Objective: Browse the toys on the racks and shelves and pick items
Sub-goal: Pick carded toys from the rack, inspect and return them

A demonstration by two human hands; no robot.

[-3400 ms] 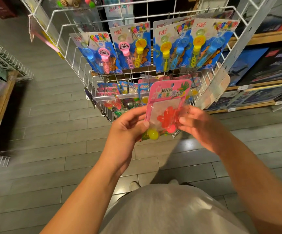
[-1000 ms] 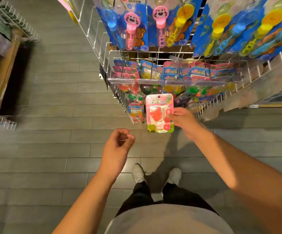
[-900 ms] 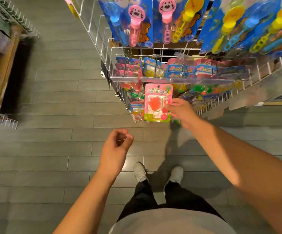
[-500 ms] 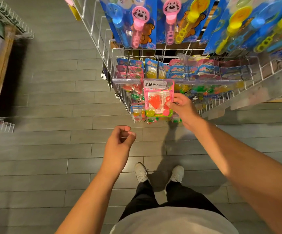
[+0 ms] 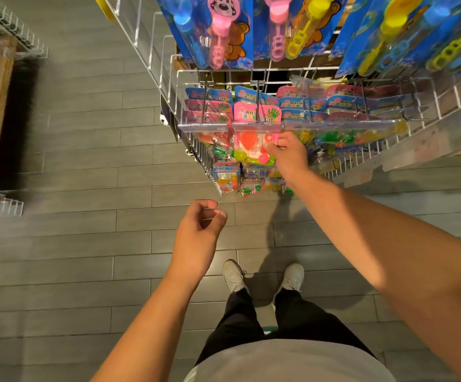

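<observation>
A pink blister pack [image 5: 254, 133] with a red sticky-hand toy and small coloured balls hangs at the front of a hook on the white wire rack [image 5: 185, 78]. Its top sits behind the clear price strip [image 5: 334, 124]. My right hand [image 5: 288, 151] pinches the pack's right edge. My left hand [image 5: 200, 232] hovers lower, over the floor, with fingers loosely curled and nothing in them. More pink and blue packs of the same toy [image 5: 301, 102] hang in rows behind it.
Blue cards with bubble wands [image 5: 223, 31] hang on the tier above. Smaller packs [image 5: 229, 179] hang on a lower tier. A wooden shelf with a wire basket [image 5: 6, 28] stands at the left. My feet [image 5: 262, 277] stand on grey floor planks.
3.4 s ago both hands held the pink pack. The left hand let go and dropped back. The right hand has lifted the pack up onto the rack's hook, behind the price strip.
</observation>
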